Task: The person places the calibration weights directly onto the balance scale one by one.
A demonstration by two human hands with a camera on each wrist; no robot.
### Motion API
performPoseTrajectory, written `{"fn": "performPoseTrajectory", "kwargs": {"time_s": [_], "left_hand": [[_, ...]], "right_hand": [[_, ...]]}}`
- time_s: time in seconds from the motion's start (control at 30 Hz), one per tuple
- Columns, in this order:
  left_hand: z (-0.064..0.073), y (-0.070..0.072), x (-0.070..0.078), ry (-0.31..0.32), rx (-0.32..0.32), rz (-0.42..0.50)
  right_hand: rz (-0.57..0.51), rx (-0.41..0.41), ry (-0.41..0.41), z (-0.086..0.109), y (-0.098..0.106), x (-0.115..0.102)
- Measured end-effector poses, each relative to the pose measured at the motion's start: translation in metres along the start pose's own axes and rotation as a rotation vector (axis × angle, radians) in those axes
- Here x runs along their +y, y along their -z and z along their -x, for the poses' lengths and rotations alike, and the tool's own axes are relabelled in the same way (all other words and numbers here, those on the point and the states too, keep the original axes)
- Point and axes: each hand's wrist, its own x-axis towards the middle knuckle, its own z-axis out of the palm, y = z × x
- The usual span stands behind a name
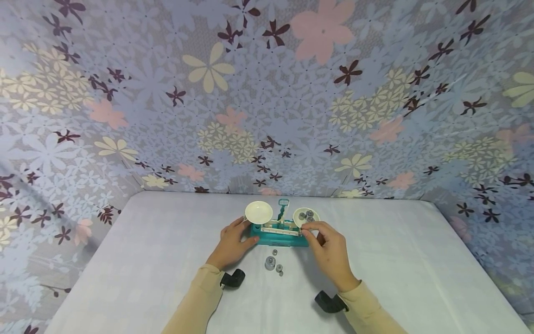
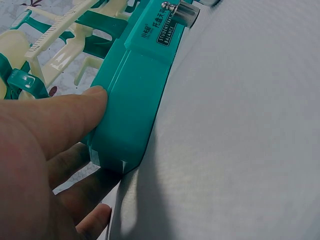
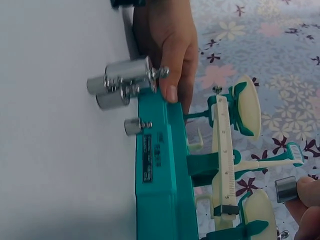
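- Left hand [image 1: 231, 241] clasped the balance [image 1: 277, 240] by its left end, thumb opposite fingers, probably for steadiness.
- Right hand [image 1: 331, 248] pinched a weight [image 3: 286, 189] near the balance's right pan [image 1: 295, 216], likely for control.
- Loose weights [image 1: 270, 263] stood before the balance, seemingly handy.

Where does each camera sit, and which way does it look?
Head: on the head, looking forward and down at the balance; left hand, right hand and sleeves show.
Left wrist: worn there, facing the balance's left end; the left hand shows.
Right wrist: worn there, looking across the balance; the right hand, pinching a weight, and the left hand show.
Head and right wrist share both hands.
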Motion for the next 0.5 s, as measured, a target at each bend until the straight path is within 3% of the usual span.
{"fn": "performPoseTrajectory", "kwargs": {"time_s": [0.5], "left_hand": [[0.0001, 0.0004, 0.0008, -0.005, 0.004, 0.003]], "right_hand": [[0.086, 0.04, 0.049, -0.0057, -0.0029, 0.0048]]}}
